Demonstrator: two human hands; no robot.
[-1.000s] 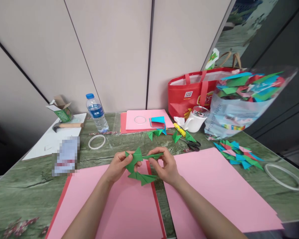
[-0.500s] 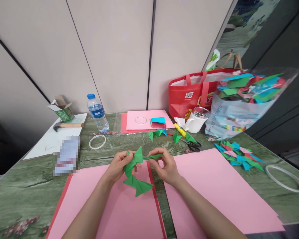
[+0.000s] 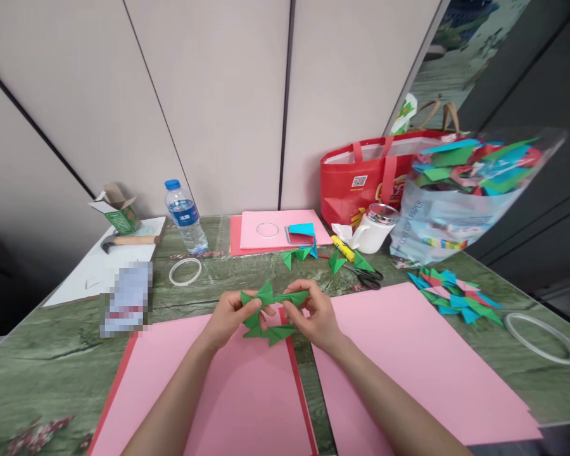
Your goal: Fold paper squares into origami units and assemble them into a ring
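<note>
Between my two hands is a chain of folded green paper pieces [image 3: 268, 333], curved into an open arc above the pink paper. My left hand [image 3: 235, 315] is closed on its left side, thumb on top. My right hand [image 3: 315, 309] pinches a green folded piece [image 3: 294, 296] at the upper right, which meets the rest of the chain. Below the hands lies a stack of pink sheets [image 3: 209, 386] with a red edge. A second stack of pink sheets [image 3: 408, 354] lies under my right forearm.
Loose green folded pieces [image 3: 336, 261], black scissors [image 3: 371, 277] and a yellow glue stick [image 3: 343, 248] lie beyond my hands. A white mug [image 3: 376, 229], red bag [image 3: 342, 183] and water bottle [image 3: 186, 218] stand behind. A multicoloured paper ring [image 3: 456, 294] and tape roll [image 3: 544, 339] are at right.
The green chain has turned flatter, its lower end rising toward my hands into a curve. The piece in my right hand now meets the part in my left hand.
</note>
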